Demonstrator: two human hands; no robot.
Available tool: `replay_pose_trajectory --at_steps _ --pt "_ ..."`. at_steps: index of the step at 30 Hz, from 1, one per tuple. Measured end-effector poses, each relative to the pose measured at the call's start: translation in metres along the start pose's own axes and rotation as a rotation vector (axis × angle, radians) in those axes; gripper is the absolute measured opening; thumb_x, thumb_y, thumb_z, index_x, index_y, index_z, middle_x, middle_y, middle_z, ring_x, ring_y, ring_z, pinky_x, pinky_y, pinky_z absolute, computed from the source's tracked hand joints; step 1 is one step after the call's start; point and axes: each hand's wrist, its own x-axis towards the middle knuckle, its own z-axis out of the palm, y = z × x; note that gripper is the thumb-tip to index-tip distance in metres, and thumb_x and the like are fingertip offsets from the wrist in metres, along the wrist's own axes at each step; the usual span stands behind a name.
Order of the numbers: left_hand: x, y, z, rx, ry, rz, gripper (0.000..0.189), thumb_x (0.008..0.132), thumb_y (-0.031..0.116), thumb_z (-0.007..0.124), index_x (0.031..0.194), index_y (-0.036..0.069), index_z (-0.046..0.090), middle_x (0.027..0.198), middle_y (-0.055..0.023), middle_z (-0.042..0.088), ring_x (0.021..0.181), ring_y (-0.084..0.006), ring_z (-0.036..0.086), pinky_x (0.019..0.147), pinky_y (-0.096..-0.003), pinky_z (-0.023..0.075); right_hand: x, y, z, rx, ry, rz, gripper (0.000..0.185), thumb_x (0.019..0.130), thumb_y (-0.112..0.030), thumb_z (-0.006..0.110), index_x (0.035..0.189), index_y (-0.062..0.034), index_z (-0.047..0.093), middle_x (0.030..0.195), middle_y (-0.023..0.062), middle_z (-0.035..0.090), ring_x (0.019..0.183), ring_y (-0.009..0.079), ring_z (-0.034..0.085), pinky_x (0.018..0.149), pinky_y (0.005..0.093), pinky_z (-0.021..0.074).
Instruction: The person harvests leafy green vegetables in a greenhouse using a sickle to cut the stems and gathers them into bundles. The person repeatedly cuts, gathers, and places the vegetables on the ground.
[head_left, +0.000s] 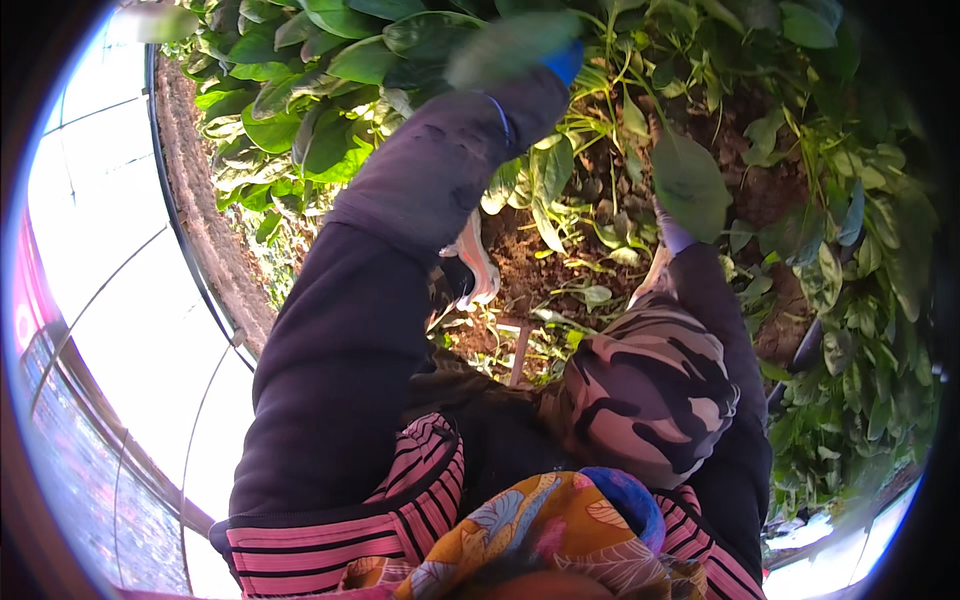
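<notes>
My left hand, in a blue glove, reaches into the dense leafy greens, which look like spinach. A blurred leaf covers most of that hand, so its fingers are hidden. Lower on the right, my right hand wears a pale bluish glove and is close to the soil. One broad green leaf hangs right in front of it and hides the fingers. Whether either hand grips a stem cannot be made out. Thin stems and smaller leaves stand between the two hands.
Brown soil with scattered leaves lies below my hands. My camouflage-clad knee and a light shoe are close by. More greens grow on the right. Clear plastic sheeting with thin ribs runs along the left.
</notes>
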Motion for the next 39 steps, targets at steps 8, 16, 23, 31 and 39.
replay_pose_trajectory --at_steps 8,16,23,31,39 --pt "-0.014 -0.039 0.004 0.174 -0.194 0.124 0.023 0.093 0.027 0.05 0.095 0.006 0.059 0.064 -0.0029 0.054 0.059 -0.0234 0.056 0.062 -0.0421 0.0508 0.085 -0.084 -0.02 -0.621 -0.016 -0.136 0.039 0.093 -0.025 0.057 0.126 -0.0037 0.051 0.129 0.014 0.055 0.11 0.028 0.058 0.089 0.0396 0.0463" --pt "-0.025 -0.029 -0.008 0.749 -0.022 0.733 0.011 0.082 0.016 0.057 0.089 0.012 0.064 0.075 -0.0067 0.067 0.073 -0.025 0.067 0.063 -0.0396 0.0487 0.146 -0.114 0.103 0.372 0.012 0.569 0.078 0.091 -0.06 0.045 0.148 -0.0129 0.021 0.151 0.0128 0.027 0.131 0.0299 0.038 0.109 0.0424 0.0285" --pt "-0.066 0.01 -0.053 0.692 -0.038 0.67 0.01 0.082 0.014 0.057 0.092 0.011 0.059 0.075 -0.0099 0.063 0.076 -0.0289 0.063 0.073 -0.0415 0.0452 0.108 -0.137 0.082 0.484 -0.044 0.483 0.08 0.085 -0.073 0.039 0.144 -0.0195 0.03 0.145 0.0053 0.038 0.136 0.0278 0.028 0.11 0.0569 0.0123" --pt "-0.11 0.044 -0.087 0.674 -0.13 0.612 0.028 0.084 0.015 0.052 0.109 0.007 0.06 0.107 -0.017 0.063 0.104 -0.0334 0.057 0.095 -0.0463 0.0409 0.028 -0.19 0.06 0.514 0.121 0.455 0.037 0.088 -0.047 0.059 0.112 -0.0186 0.059 0.094 -0.0009 0.061 0.072 0.0129 0.055 0.063 0.0333 0.052" --pt "-0.214 0.097 -0.183 0.01 0.185 0.528 0.032 0.066 0.016 0.07 0.096 0.011 0.062 0.088 -0.0137 0.063 0.081 -0.0346 0.059 0.079 -0.0458 0.0444 -0.084 -0.357 0.071 0.045 -0.028 0.018 0.013 0.095 -0.018 0.053 0.101 -0.0057 0.053 0.088 0.0053 0.061 0.072 0.0151 0.063 0.056 0.0246 0.0541"
